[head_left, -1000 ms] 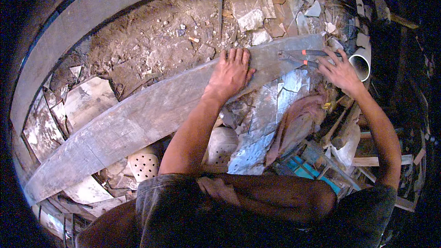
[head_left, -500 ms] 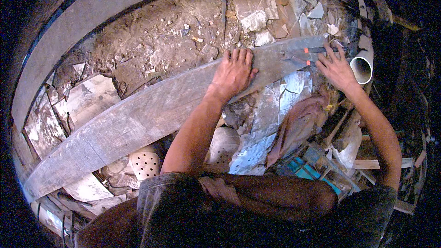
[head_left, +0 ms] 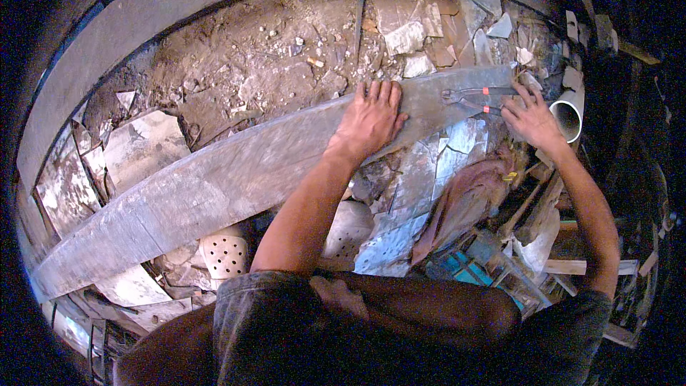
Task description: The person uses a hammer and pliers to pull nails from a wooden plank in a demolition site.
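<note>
A long weathered wooden plank (head_left: 236, 164) lies slantwise in front of me, from the lower left to the upper right. My left hand (head_left: 368, 120) rests flat on it, right of its middle, fingertips at the far edge and thumb apart. Over the plank's right end, my right hand (head_left: 532, 118) has its fingers around the handles of a pair of pincers (head_left: 468, 97). The handles are dark with orange bands and stand apart. The pincers' metal head points left along the plank's surface, and no nail can be made out at its jaws.
A white plastic pipe (head_left: 567, 120) lies open-ended beside my right wrist. Broken tiles (head_left: 146, 139) and rubble (head_left: 279, 64) cover the ground beyond the plank. Perforated clogs (head_left: 226, 254) are below it, with a brown cloth (head_left: 464, 196) and a teal-and-grey frame (head_left: 464, 268) nearer me.
The view has shifted slightly, so the scene sits a little lower and further right. The pincers look sharper now. Both hands keep about the same places at the plank.
</note>
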A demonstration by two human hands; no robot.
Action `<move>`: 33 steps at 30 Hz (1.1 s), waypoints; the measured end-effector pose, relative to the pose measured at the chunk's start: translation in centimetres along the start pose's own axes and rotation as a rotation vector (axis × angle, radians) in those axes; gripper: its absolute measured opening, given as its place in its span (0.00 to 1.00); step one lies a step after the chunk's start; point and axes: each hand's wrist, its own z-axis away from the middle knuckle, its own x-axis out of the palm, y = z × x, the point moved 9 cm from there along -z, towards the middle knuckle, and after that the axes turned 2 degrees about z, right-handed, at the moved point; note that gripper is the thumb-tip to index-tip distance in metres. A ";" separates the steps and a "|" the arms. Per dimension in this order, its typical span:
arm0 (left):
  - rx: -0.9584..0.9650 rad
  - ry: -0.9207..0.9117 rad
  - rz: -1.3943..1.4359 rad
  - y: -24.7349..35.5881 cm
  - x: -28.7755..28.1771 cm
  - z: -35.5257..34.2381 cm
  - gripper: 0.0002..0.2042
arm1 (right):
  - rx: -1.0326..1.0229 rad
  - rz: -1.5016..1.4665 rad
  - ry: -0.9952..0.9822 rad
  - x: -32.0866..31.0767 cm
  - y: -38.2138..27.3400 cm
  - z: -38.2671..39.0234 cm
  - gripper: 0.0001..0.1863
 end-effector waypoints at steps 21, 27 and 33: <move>0.007 -0.068 -0.182 -0.1 -0.4 -0.6 0.26 | 0.444 0.047 -0.155 1.0 1.4 -2.1 0.17; -0.023 -0.171 -0.113 0.2 0.3 -2.4 0.28 | 0.435 -0.031 -0.126 1.6 1.7 -2.7 0.17; 0.029 -0.180 -0.136 1.5 0.8 -2.8 0.31 | 0.420 -0.103 0.079 10.1 3.4 0.1 0.29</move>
